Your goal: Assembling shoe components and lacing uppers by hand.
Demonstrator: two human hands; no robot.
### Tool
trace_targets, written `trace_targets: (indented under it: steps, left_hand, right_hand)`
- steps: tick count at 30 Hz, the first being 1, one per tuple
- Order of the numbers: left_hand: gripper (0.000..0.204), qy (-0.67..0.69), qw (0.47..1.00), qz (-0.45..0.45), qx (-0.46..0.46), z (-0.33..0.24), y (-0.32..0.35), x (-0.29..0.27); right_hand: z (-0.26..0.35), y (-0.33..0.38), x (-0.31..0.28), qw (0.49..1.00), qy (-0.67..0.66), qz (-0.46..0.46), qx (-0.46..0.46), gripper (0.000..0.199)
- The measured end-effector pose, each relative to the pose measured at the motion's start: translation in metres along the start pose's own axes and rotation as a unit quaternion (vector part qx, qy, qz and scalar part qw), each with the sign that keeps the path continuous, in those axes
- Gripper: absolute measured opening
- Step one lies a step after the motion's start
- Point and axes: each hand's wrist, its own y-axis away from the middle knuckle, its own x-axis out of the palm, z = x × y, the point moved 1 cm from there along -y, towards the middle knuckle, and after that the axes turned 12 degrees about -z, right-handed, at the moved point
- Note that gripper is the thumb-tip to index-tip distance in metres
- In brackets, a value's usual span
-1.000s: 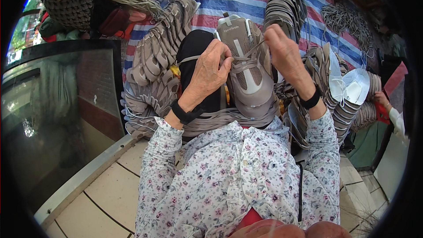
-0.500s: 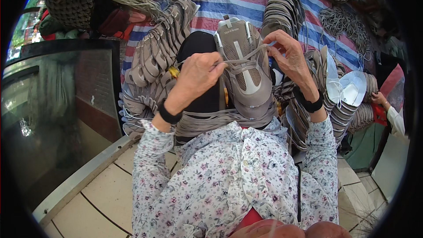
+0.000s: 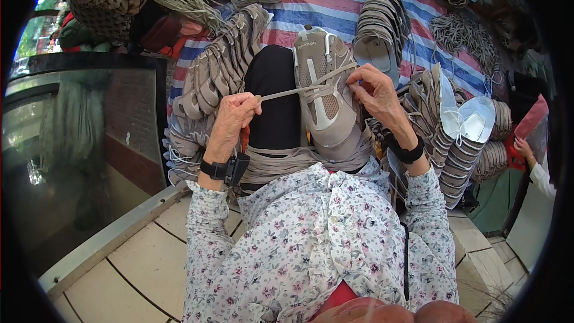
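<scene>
The left hand (image 3: pixel 230 121) is pinching a flat grey lace (image 3: pixel 287 92) with closed fingers, pulling it taut leftward from the grey shoe upper (image 3: pixel 326 93) resting on the lap; the right hand (image 3: pixel 375 93) is gripping the lace at the upper's right edge, with stacked shoe parts (image 3: pixel 215 72) crowding both sides

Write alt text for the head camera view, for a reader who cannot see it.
A person in a floral shirt laces a grey shoe upper on their lap: the left hand pulls a flat grey lace taut sideways, the right hand pinches it at the eyelets. Stacks of grey shoe uppers lie around on a striped tarp.
</scene>
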Motion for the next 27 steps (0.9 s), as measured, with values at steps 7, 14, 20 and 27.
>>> trace_targets:
  steps: [7, 14, 20, 27]
  left_hand:
    - [0.02, 0.13, 0.99, 0.003, 0.049, -0.027, -0.007, -0.034]
    - [0.011, 0.447, 0.887, 0.097, 0.059, -0.132, -0.018, -0.137]
    - [0.018, 0.517, 0.851, 0.012, 0.088, -0.16, 0.001, -0.243]
    - [0.027, 0.516, 0.834, -0.133, 0.146, -0.132, 0.036, -0.341]
  right_hand:
    - [0.039, 0.008, 0.002, 0.986, 0.076, -0.038, -0.142, 0.008]
    - [0.06, 0.006, 0.042, 0.885, 0.316, 0.037, -0.341, 0.024]
    - [0.041, -0.017, 0.037, 0.84, 0.425, 0.05, -0.334, 0.025]
    - [0.03, -0.033, 0.033, 0.854, 0.382, 0.055, -0.349, 0.017]
